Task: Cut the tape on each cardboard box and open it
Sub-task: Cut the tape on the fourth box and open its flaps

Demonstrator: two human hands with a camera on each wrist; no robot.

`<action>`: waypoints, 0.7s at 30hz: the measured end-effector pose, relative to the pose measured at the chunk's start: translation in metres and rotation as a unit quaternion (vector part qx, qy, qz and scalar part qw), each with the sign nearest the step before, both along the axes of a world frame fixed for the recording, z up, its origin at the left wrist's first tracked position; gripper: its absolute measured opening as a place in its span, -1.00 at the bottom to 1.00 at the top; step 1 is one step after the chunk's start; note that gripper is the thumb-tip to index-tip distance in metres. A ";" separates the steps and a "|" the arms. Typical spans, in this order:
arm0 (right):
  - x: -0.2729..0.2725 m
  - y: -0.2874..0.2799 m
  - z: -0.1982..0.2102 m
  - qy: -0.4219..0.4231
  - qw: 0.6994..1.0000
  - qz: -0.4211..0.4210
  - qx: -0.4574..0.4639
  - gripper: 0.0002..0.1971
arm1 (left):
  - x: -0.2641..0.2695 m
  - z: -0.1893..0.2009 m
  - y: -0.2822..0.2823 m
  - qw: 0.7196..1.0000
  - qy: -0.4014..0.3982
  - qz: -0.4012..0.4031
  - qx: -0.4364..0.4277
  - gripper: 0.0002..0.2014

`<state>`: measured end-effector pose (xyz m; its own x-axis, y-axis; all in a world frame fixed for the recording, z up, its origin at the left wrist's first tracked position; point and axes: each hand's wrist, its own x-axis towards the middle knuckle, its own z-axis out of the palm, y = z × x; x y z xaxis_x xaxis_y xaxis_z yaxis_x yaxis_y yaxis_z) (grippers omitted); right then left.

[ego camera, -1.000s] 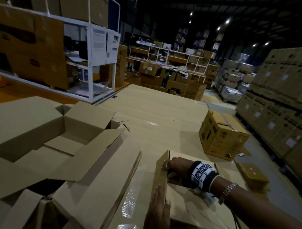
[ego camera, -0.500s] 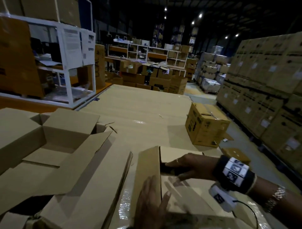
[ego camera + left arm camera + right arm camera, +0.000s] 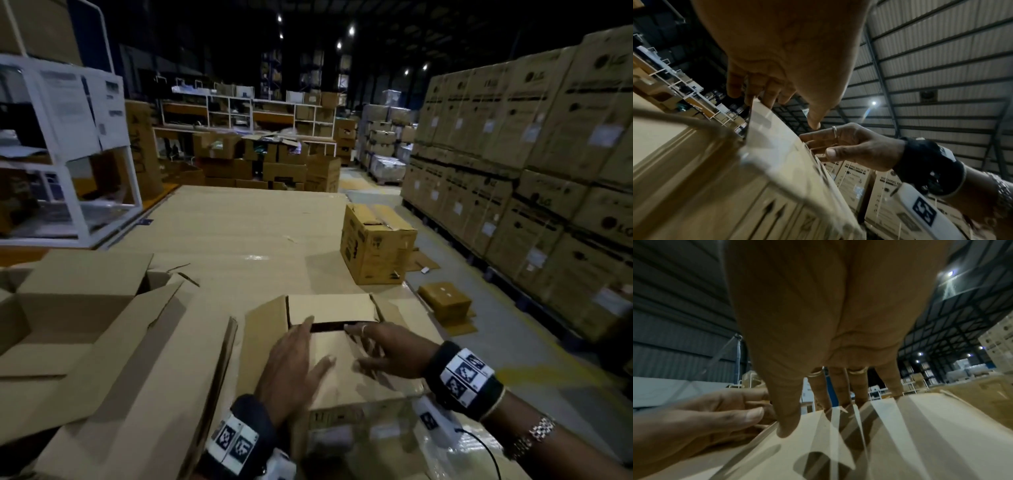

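We had the small box [image 3: 329, 363] on the cardboard-covered table [image 3: 246, 226], its outer flaps raised. Our left hand [image 3: 291, 370] and right hand [image 3: 387, 353] lay on its near inner flap [image 3: 334, 373], fingers straight. Left of the box sat an opened box [image 3: 78, 329].

Small brown cardboard box [image 3: 342, 373], near flap flat, far and left flaps raised, dark gap between.
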<state>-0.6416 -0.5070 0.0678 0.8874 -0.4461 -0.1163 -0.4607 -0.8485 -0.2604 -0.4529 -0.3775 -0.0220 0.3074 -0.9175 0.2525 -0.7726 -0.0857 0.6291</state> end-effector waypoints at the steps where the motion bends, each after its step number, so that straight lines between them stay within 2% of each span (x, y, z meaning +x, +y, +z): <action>1: -0.007 0.007 0.006 -0.030 1.000 0.007 -0.004 -0.38 | -0.002 0.009 0.004 0.999 0.007 0.011 -0.033 -0.21; 5: -0.039 0.037 0.022 -0.103 0.992 0.018 -0.076 -0.72 | -0.020 0.039 0.029 0.988 -0.008 0.043 -0.151 -0.46; 6: -0.048 0.045 0.022 -0.112 0.989 0.014 -0.093 -0.74 | -0.026 0.045 0.038 0.985 -0.010 0.042 -0.166 -0.54; 9: -0.080 0.063 0.014 -0.128 0.987 0.011 -0.097 -0.60 | -0.048 0.046 0.068 0.987 0.003 0.013 -0.162 -0.77; 11: -0.097 0.080 -0.002 -0.118 0.992 0.019 -0.047 -0.67 | -0.063 0.033 0.088 0.990 0.013 -0.020 -0.142 -0.74; 13: -0.111 0.097 -0.021 -0.090 0.996 0.021 0.008 -0.56 | -0.080 0.014 0.104 0.994 0.022 -0.043 -0.097 -0.69; 14: -0.116 0.103 -0.033 -0.065 0.997 0.027 0.028 -0.49 | -0.087 0.003 0.109 0.995 0.027 -0.054 -0.078 -0.72; 16: -0.120 0.107 -0.055 -0.033 0.998 0.040 0.032 -0.51 | -0.096 -0.016 0.115 0.995 0.037 -0.079 -0.055 -0.83; 18: -0.118 0.102 -0.070 -0.029 0.999 0.037 0.024 -0.62 | -0.095 -0.025 0.115 0.993 0.032 -0.104 -0.035 -0.83; 21: -0.109 0.094 -0.083 -0.069 0.997 0.015 0.029 -0.53 | -0.085 -0.025 0.102 0.994 -0.010 -0.110 -0.021 -0.77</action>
<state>-0.7501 -0.4132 -0.0153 0.9097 -0.4150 -0.0173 -0.3916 -0.8430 -0.3688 -0.5383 -0.2751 -0.0472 0.0945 -0.9508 0.2951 -0.7817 0.1127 0.6134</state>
